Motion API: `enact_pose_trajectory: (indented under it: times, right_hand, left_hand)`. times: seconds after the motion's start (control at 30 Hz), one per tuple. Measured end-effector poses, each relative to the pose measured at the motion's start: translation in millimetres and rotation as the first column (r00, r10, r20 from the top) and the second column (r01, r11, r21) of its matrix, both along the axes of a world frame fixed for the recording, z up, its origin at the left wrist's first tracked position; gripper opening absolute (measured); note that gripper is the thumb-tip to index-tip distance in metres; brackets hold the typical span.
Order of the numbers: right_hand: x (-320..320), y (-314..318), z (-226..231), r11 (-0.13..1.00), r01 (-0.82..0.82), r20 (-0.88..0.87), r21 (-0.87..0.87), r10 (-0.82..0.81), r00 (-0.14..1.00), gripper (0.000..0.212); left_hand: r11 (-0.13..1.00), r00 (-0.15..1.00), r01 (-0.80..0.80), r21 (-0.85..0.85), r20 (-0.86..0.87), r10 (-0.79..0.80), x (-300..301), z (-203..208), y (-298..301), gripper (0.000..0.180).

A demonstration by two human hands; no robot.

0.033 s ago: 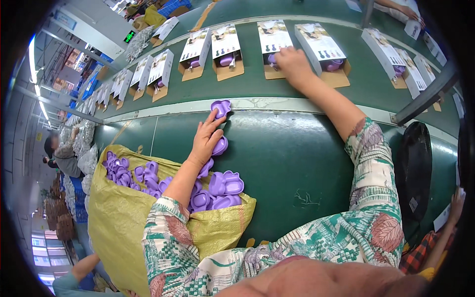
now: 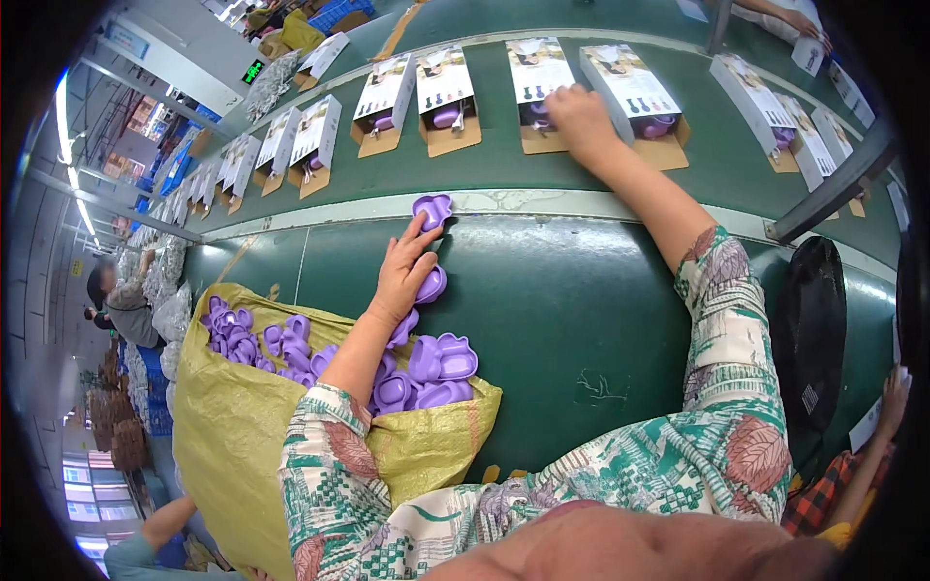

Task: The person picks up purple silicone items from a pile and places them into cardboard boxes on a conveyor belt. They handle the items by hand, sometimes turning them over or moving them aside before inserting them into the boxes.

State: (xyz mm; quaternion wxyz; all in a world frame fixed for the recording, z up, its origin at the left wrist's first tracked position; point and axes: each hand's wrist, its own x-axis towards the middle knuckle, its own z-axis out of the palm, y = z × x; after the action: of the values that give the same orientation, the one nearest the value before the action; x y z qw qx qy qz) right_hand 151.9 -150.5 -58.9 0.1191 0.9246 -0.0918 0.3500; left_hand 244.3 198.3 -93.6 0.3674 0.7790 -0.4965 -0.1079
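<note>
My left hand (image 2: 402, 273) reaches over the bag with its fingers stretched out. Its fingertips touch a small purple dish (image 2: 435, 205) at the edge of the belt. Beside its thumb lies another purple dish (image 2: 432, 283). My right hand (image 2: 584, 124) is at the open end of a white printed box (image 2: 540, 68), fingers bent together. Purple shows inside that box beside the fingertips, which are partly hidden, and I cannot make out what they hold. Under my left forearm, a yellow woven bag (image 2: 228, 416) holds many purple dishes (image 2: 443, 359).
More open-ended boxes (image 2: 630, 77) with purple items inside stand along the green belt (image 2: 484, 174). A metal post (image 2: 838, 184) rises at the right, near a black oval object (image 2: 812, 334). Other people work at far left, lower left, far right and top right.
The boxes on the belt have shifted very slightly to the right. My right hand has moved a little to the right and up with them. The left hand stays in place.
</note>
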Motion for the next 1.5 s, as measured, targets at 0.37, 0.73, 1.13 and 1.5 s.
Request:
enact_pose_trajectory:
  times: [0.37, 0.73, 1.13, 1.5]
  right_hand:
    - [-6.4, 92.8, -13.4, 0.766, -0.589, -0.096, 0.256, 0.626, 0.774, 0.018]
    - [-17.9, 44.2, -6.4, 0.943, -0.331, -0.043, 0.033, 0.332, 0.942, 0.013]
    - [-30.6, 82.1, -0.2, 0.652, -0.633, 0.075, 0.417, 0.669, 0.739, 0.033]
    - [-48.1, 121.5, -14.9, 0.765, -0.639, -0.131, 0.074, 0.643, 0.754, 0.013]
  left_hand:
    - [0.987, 0.988, 0.153, -0.054, 0.034, -0.151, -0.8, 0.0, -44.2, 0.040]
    - [0.979, 0.936, 0.168, 0.117, 0.292, -0.196, -25.7, 55.7, 4.6, 0.050]
    - [0.951, 0.931, 0.118, 0.286, 0.300, -0.206, -42.9, 20.3, 42.4, 0.072]
    - [0.984, 0.880, -0.008, 0.178, 0.468, -0.077, -19.8, -0.9, -7.9, 0.063]
